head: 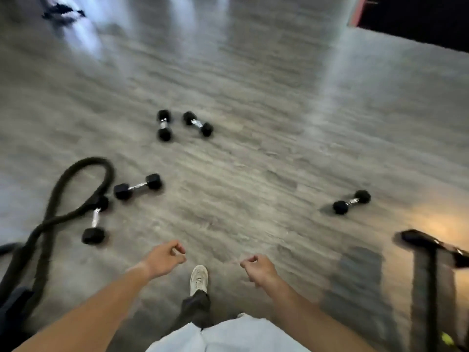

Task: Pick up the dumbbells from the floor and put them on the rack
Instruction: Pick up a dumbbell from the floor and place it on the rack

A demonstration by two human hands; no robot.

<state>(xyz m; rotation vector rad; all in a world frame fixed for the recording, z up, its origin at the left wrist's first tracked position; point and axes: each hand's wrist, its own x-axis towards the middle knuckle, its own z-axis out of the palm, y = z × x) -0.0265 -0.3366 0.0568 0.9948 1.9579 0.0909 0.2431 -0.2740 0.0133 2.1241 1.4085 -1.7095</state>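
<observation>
While both arms reach forward over the floor, the left hand (166, 257) and the right hand (258, 269) are each loosely curled, fingers bent toward the thumb, and hold nothing. Between them one pale shoe (199, 279) is planted on the floor.

Five hex dumbbells lie scattered ahead, none yet lifted. The nearest dumbbell (94, 221) sits to the left, its far head touching or tucked under a thick black battle rope (76, 189) that loops beside it. Just beyond lies a second dumbbell (137, 186), close to the rope's bend. Farther out, near the middle, a pair rest side by side: the left of the pair (164, 125) and the right of the pair (198, 123). A lone dumbbell (351, 201) lies well apart to the right.

Each looks small but dense: black rubber-coated heads on a bright metal bar, rigid and not fragile. The flat-sided heads should keep them from rolling. The bar between the heads is the place to grip, fingers wrapped fully round.

A grey wood-grain floor (253, 161) spreads out smooth and glossy, with light streaks across it. At the right edge stands a dark metal frame (429, 250), possibly the rack, though motion blur leaves that unsure.
</observation>
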